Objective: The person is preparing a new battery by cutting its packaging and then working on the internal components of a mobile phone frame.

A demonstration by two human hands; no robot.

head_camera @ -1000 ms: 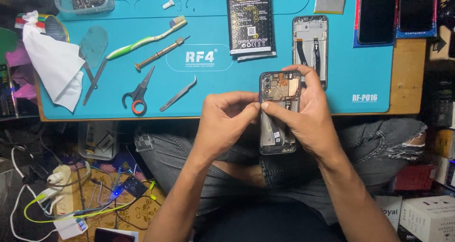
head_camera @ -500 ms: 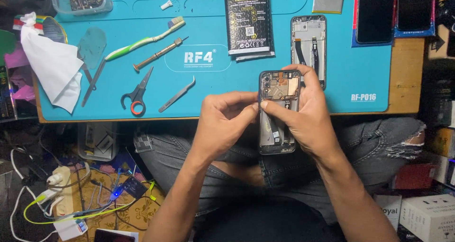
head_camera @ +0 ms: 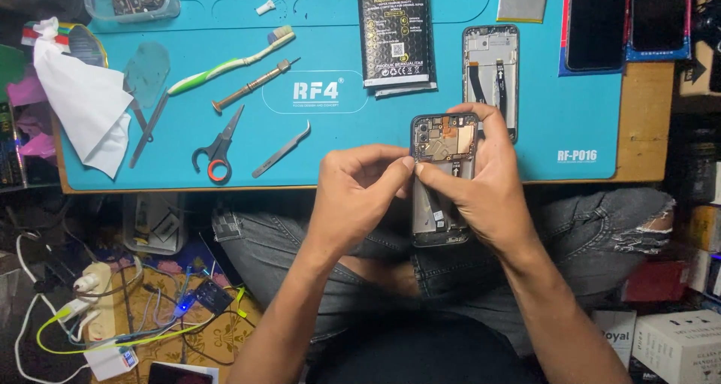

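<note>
An opened phone with its circuit board and ribbon cables bare sits in my right hand, held upright over my lap at the table's front edge. My left hand pinches at the phone's left side, its fingertips meeting my right thumb near the board. Another opened phone frame lies flat on the blue work mat just behind the held one.
On the mat lie scissors, tweezers, a screwdriver, a toothbrush, a black packet and a white cloth. Dark phones rest at the back right. Cables and a power strip cover the floor left.
</note>
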